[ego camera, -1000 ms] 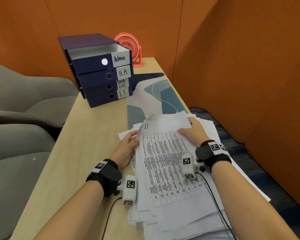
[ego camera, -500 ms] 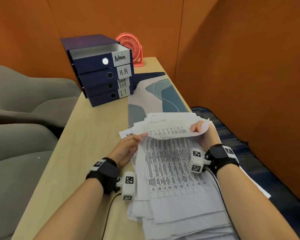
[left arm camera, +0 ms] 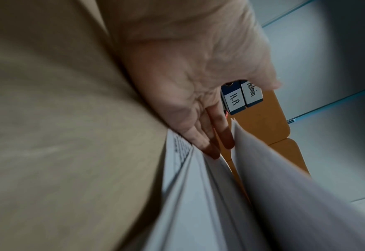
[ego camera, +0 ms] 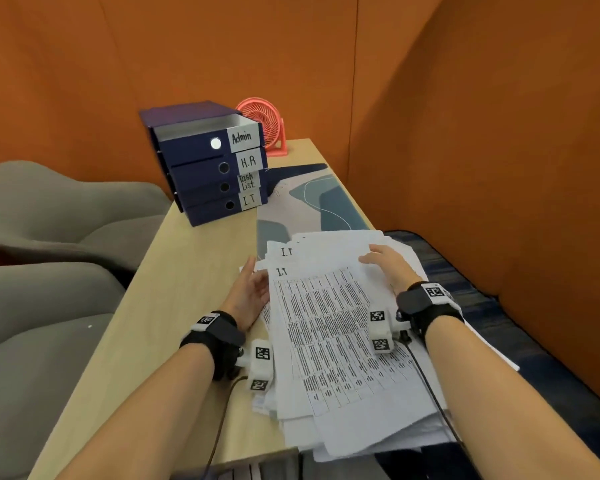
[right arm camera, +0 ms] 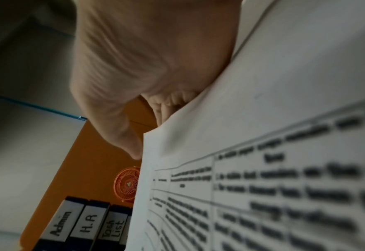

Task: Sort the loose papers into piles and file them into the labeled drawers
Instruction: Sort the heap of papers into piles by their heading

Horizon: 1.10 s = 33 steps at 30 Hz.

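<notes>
Left wrist view, left hand (left arm camera: 188,76) straight-fingered between papers (left arm camera: 198,203), head view, right hand (ego camera: 390,268) flat atop

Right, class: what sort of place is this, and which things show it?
Probably an office booth: a dark blue stack of labelled file drawers, loose white printed papers on a light wooden desk.

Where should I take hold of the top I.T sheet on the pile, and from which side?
Take the top I.T sheet by its left long edge, near the far corner, coming from the left with the left hand. The left wrist view shows that edge lifted off the pile, leaving a gap to slip under. The right hand lies at the far right.
</notes>
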### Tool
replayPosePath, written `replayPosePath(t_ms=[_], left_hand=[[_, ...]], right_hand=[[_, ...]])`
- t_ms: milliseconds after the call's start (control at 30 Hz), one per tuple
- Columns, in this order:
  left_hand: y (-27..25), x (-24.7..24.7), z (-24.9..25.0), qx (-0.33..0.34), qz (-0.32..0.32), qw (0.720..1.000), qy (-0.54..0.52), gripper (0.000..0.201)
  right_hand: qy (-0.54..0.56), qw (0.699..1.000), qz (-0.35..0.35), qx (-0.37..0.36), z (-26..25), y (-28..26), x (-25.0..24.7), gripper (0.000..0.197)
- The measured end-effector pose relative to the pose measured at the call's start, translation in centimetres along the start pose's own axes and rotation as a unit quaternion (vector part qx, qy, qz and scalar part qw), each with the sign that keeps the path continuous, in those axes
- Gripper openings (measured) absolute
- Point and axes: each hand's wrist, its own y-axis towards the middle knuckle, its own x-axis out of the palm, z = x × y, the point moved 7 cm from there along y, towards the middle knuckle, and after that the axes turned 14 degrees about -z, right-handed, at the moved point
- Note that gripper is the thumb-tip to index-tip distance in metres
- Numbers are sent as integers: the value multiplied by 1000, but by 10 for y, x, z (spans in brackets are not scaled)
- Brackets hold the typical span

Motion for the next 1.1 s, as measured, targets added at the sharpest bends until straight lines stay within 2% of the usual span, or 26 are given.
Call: replayPosePath(t_ms=[33, 100, 133, 167, 200, 233, 267, 333, 367, 433, 500, 567, 633, 700, 733, 800, 833, 867, 900, 933, 1000, 1033, 1100], left_hand=[[-1, 1, 0, -5, 2, 1000, 13, 57], [-4, 9, 0, -19, -24, 998, 48, 44], [-8, 17, 0, -29, -44, 996, 71, 35], [-14, 25, 1, -40, -63, 992, 97, 26], [-19, 32, 3, -52, -78, 987, 131, 20], [-23, 38, 7, -61, -92, 980, 166, 19], [-25, 46, 16, -59, -109, 971, 206, 22], [-26, 58, 52, -3, -92, 956, 278, 23], [-28, 66, 79, 48, -60, 952, 296, 22], [-47, 100, 137, 151, -18, 934, 323, 24], [-71, 140, 185, 232, 9, 915, 329, 39], [-79, 164, 211, 268, 31, 907, 324, 51], [-77, 164, 215, 296, 47, 905, 303, 51], [-57, 147, 193, 273, 49, 912, 304, 37], [-41, 131, 173, 234, 48, 918, 318, 27], [-8, 98, 115, 83, 19, 930, 356, 18], [5, 80, 84, -2, 3, 918, 396, 13], [16, 66, 63, -57, -5, 901, 429, 12], [24, 54, 52, -88, 3, 891, 446, 15], [34, 43, 50, -92, 11, 896, 435, 19], [50, 38, 64, -79, 38, 930, 357, 26], [58, 38, 74, -58, 44, 952, 296, 31], [79, 40, 91, -41, 48, 980, 188, 32]], right_hand=[[-44, 999, -11, 16, -1, -1, 3, 42], [-150, 988, -30, 38, -6, -7, 9, 11], [-190, 980, -29, 44, -7, -10, 9, 14], [-197, 979, -26, 50, -10, -13, 10, 18], [-176, 983, -20, 43, -18, -15, 10, 11], [-128, 991, 7, 26, -30, -19, 5, 9], [-69, 997, 32, 1, -46, -23, 0, 16], [4, 994, 71, -85, -98, -35, -9, 27], [2, 988, 77, -136, -132, -43, -11, 24], [17, 969, 70, -235, -198, -65, -7, 9], [47, 939, 41, -339, -260, -86, 2, 14], [66, 921, 26, -384, -290, -94, 5, 19], [54, 929, 33, -364, -284, -89, 8, 17], [69, 949, 32, -306, -240, -67, 5, 19], [49, 968, 49, -241, -206, -54, 1, 19], [-61, 996, 35, -61, -120, -26, 1, 11], [-126, 992, -5, 24, -82, -19, 6, 5], [-176, 980, -49, 79, -53, -12, 11, 6], [-187, 975, -70, 99, -37, -9, 14, 9], [-142, 982, -77, 97, -33, -4, 16, 10], [-46, 995, -63, 56, -48, 12, 15, 21], [-26, 998, -51, 31, -60, 23, 12, 29], [4, 1000, -14, -8, -85, 46, 8, 32]])
